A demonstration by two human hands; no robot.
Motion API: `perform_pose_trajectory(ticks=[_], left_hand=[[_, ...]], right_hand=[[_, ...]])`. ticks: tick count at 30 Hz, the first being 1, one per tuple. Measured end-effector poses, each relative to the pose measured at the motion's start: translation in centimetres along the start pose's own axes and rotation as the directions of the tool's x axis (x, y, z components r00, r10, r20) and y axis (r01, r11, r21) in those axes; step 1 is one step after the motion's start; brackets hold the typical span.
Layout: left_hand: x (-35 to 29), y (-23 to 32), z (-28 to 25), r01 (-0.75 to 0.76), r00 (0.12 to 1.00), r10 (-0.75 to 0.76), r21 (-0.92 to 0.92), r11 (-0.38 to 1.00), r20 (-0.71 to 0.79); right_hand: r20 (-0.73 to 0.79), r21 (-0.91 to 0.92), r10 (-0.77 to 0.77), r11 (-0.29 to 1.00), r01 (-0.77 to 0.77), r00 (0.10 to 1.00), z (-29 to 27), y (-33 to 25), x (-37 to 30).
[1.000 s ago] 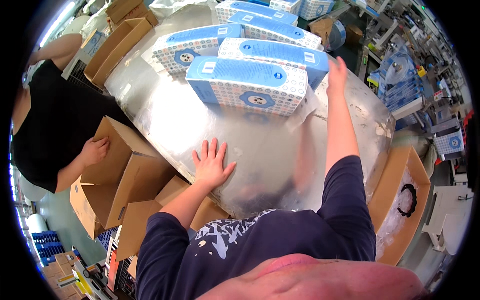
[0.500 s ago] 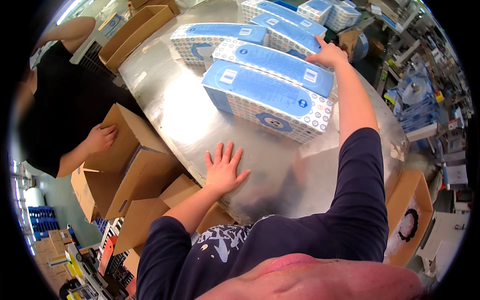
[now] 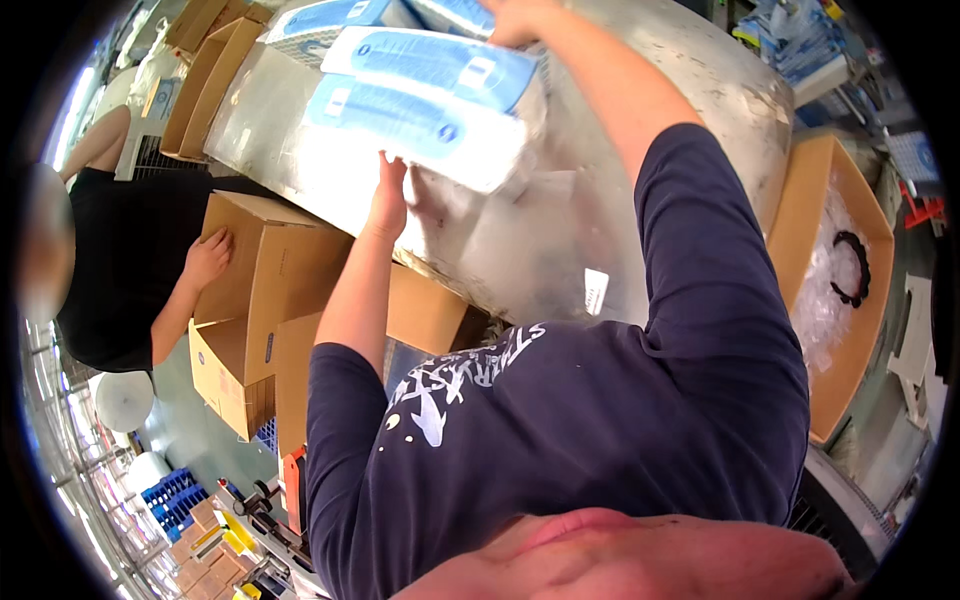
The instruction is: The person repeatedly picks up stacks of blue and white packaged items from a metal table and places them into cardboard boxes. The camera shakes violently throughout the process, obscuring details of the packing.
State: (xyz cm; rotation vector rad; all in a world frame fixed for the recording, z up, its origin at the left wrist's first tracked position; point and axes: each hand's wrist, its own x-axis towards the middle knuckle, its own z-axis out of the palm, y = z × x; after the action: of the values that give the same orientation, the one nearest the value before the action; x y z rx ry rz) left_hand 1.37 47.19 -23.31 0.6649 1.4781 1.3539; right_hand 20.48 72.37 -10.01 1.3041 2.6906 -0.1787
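Note:
Two long blue-and-white boxes lie side by side in front of me on a metal tabletop: the front box (image 3: 420,122) and another box (image 3: 425,57) just behind it. My left hand (image 3: 388,200) is at the near side of the front box, its fingers stretched toward it; whether they touch cannot be told. Beyond the pair, at the upper edge, my right hand (image 3: 518,20) reaches to the end of a farther blue box (image 3: 455,14). Its thumb and fingers look apart, though the view's edge cuts off part of the hand. One more blue-and-white box (image 3: 325,20) lies at the far left.
On the left a person in black holds an open cardboard carton (image 3: 285,270) against the table (image 3: 690,60). A white label (image 3: 594,291) lies near the table's front edge. An open carton with clear plastic (image 3: 825,280) and a black ring stands at right. Long carton (image 3: 215,85) far left.
My left hand has lifted off the tabletop and moved forward to the front box. The boxes appear higher and farther left as the view shifted. My right hand stays by the farther boxes.

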Motion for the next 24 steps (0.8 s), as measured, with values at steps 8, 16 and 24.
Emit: perform_pose_trajectory(ticks=[8, 16, 24], left_hand=[[-13.6, 1.9, -1.5, 0.228, 0.968, -0.207, -0.150, 0.962, 0.143], [-16.3, 2.7, 0.1, 0.155, 0.929, -0.194, 0.145, 0.977, 0.316], [-24.9, 5.8, -2.5, -0.628, 0.778, 0.567, 0.375, 0.682, 0.271]], right_hand=[[-0.188, 0.360, -0.311, 0.861, 0.360, 0.932, 4.9, 0.6, -19.9], [0.210, 0.961, -0.312, -0.111, -0.255, 0.927, 13.9, 2.7, -19.7], [-0.218, 0.757, -0.194, -0.652, 0.040, 0.957, 3.2, -4.9, -20.9]])
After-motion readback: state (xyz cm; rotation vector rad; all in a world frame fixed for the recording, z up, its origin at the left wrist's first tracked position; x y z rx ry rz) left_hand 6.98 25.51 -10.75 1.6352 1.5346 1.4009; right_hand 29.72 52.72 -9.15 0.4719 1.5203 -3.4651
